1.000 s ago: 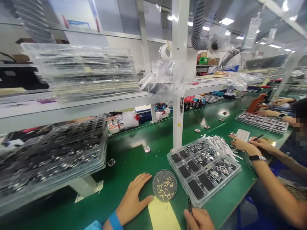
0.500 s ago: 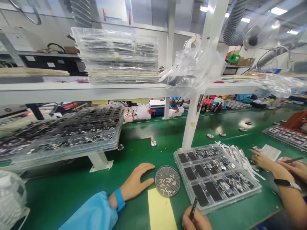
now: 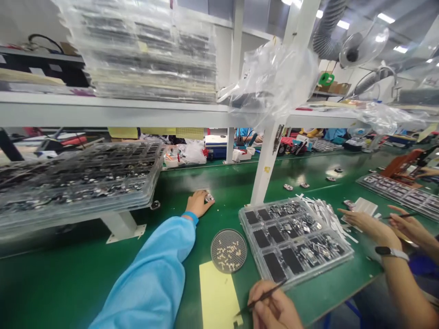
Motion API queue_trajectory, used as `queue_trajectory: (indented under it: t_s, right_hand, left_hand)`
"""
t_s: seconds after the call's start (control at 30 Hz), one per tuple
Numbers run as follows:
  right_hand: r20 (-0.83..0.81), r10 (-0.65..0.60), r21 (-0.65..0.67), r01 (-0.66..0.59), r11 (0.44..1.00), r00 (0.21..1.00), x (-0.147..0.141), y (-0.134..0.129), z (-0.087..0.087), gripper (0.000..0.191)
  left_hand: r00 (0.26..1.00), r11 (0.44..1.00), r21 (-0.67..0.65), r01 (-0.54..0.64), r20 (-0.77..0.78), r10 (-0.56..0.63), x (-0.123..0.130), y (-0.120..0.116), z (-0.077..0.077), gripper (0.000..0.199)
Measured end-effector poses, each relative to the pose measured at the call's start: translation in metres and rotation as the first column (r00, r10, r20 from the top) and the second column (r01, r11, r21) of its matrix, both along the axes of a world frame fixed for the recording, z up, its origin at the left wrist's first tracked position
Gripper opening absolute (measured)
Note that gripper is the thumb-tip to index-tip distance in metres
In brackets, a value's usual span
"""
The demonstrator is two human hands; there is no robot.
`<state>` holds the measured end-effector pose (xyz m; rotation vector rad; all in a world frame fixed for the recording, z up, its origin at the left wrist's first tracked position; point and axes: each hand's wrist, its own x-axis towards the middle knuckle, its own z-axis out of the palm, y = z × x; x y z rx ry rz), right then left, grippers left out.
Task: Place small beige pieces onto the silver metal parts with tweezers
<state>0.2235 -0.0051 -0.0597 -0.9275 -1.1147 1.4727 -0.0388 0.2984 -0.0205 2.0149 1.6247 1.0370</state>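
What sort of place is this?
It looks like a small-parts assembly workshop, perhaps for electronics: a long green workbench, a compartmented tray holding many tiny parts, and a thin dark tool in the person's right hand.

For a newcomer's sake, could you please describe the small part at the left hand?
On the green bench, find the nearest tall white post. Left of it, a blue sleeve ends in the left hand. The small part sits at that hand; similar ones lie apart from it.
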Motion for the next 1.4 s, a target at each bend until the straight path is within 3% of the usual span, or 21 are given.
queue_trajectory:
  t_s: [0.13, 0.3, 0.37, 0.43, 0.5, 0.63, 0.93, 1.03, 1.1, 1.23, 1.4]
  right_hand:
    - [0.062, 0.049, 0.067, -0.053, 0.996, 0.997, 0.001, -0.002, 0.006, 0.036]
    - [0.188, 0.053, -0.031, -0.048, 0.998, 0.981, -0.002, -0.005, 0.014, 0.036]
    - [0.249, 0.08, -0.023, -0.076, 0.997, 0.965, -0.001, -0.005, 0.015, 0.034]
    - [0.316, 0.086, 0.002, -0.091, 0.996, 0.945, 0.001, -0.006, 0.016, 0.03]
    - [0.365, 0.088, 0.014, -0.1, 0.995, 0.927, 0.003, -0.006, 0.017, 0.026]
    - [0.357, 0.103, 0.014, -0.116, 0.993, 0.929, 0.006, -0.008, 0.016, 0.021]
    - [0.31, 0.097, 0.029, -0.111, 0.993, 0.946, 0.004, -0.01, 0.018, 0.015]
    - [0.213, 0.048, 0.112, -0.073, 0.991, 0.976, 0.001, -0.011, 0.023, 0.013]
    - [0.186, -0.017, 0.235, -0.028, 0.972, 0.982, -0.001, -0.009, 0.026, 0.011]
    - [0.243, -0.171, 0.498, 0.028, 0.866, 0.955, -0.008, 0.002, 0.025, 0.018]
    - [0.299, -0.235, 0.549, 0.034, 0.835, 0.925, -0.011, 0.009, 0.022, 0.022]
  left_hand:
    - [0.969, 1.0, 0.015, -0.006, 0.249, 0.002, 0.015, -0.05, -0.001, 0.051]
    - [0.832, 0.979, -0.099, 0.177, 0.547, -0.095, 0.031, -0.166, 0.004, 0.066]
    - [0.67, 0.909, -0.218, 0.355, 0.738, -0.085, 0.035, -0.211, 0.008, 0.069]
    - [0.621, 0.823, -0.301, 0.482, 0.78, -0.079, 0.038, -0.246, 0.011, 0.066]
    - [0.627, 0.764, -0.371, 0.528, 0.777, -0.056, 0.041, -0.266, 0.012, 0.053]
    - [0.701, 0.749, -0.435, 0.5, 0.712, -0.054, 0.045, -0.274, 0.007, 0.036]
    - [0.881, 0.833, -0.405, 0.378, 0.432, -0.19, 0.043, -0.273, 0.0, 0.018]
    - [0.88, 0.826, -0.419, 0.378, 0.438, -0.181, 0.043, -0.273, -0.003, 0.02]
    - [0.871, 0.821, -0.424, 0.383, 0.461, -0.168, 0.044, -0.273, -0.005, 0.021]
    - [0.844, 0.82, -0.413, 0.396, 0.515, -0.148, 0.044, -0.274, -0.008, 0.023]
    - [0.838, 0.823, -0.413, 0.39, 0.53, -0.131, 0.045, -0.274, -0.008, 0.024]
